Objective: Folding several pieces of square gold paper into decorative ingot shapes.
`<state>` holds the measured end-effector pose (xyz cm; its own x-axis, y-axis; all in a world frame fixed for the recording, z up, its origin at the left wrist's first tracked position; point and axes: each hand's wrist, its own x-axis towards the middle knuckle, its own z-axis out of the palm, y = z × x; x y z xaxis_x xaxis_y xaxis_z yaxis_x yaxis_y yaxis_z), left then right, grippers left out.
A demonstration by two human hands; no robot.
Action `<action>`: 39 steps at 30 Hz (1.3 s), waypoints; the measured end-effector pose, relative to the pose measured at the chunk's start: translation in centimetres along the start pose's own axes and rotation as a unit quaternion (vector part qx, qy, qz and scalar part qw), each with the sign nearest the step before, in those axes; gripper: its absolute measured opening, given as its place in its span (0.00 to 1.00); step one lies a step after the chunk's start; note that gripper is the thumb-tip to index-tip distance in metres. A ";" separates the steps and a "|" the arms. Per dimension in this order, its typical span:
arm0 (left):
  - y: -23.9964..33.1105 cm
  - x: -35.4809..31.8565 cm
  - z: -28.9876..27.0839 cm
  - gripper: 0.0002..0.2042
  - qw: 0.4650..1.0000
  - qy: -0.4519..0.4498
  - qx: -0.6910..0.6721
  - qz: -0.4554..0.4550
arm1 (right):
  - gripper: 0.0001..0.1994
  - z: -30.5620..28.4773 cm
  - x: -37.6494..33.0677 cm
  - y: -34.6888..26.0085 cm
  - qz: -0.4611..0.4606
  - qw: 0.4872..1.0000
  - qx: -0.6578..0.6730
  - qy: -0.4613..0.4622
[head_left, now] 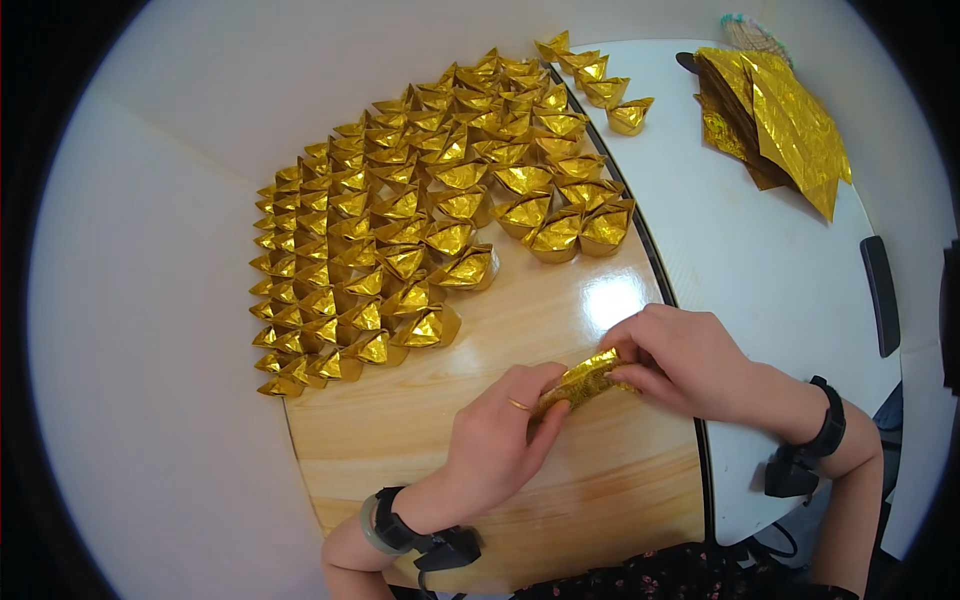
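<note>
A narrow folded strip of gold foil paper is held between my two hands, just above the wood-grain table. My left hand pinches its left end between thumb and fingers. The right end is gripped by my right hand, thumb below and fingers curled over the top. My fingers cover both ends of the strip. Beyond my hands stand many boat-shaped gold paper ingots, packed in close rows over the far and left part of the table.
Several more gold ingots stand on the white table to the right, past a black edge strip. A stack of gold foil sheets lies at its far end. A black bar-shaped thing sits at the right rim. White walls border the left.
</note>
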<state>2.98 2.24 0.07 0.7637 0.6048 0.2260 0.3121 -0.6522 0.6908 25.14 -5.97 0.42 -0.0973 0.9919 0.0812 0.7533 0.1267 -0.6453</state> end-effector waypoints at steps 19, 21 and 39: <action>-1.0 1.5 0.0 0.17 0.961 -0.020 0.249 0.116 | 0.13 1.1 0.5 0.9 -0.080 0.990 -0.083 0.085; -1.0 1.7 0.2 0.18 0.952 -0.004 0.271 0.144 | 0.13 1.1 0.4 0.9 -0.071 0.992 -0.052 0.091; -2.1 2.5 -0.6 0.18 0.984 -0.109 0.091 0.104 | 0.16 0.8 0.3 -0.5 0.040 0.961 0.273 -0.001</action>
<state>3.91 5.38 -0.43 0.9186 0.3498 0.1841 0.2167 -0.8351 0.5057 24.20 -5.74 0.21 -0.0548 0.9984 0.0146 0.3058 0.0307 -0.9516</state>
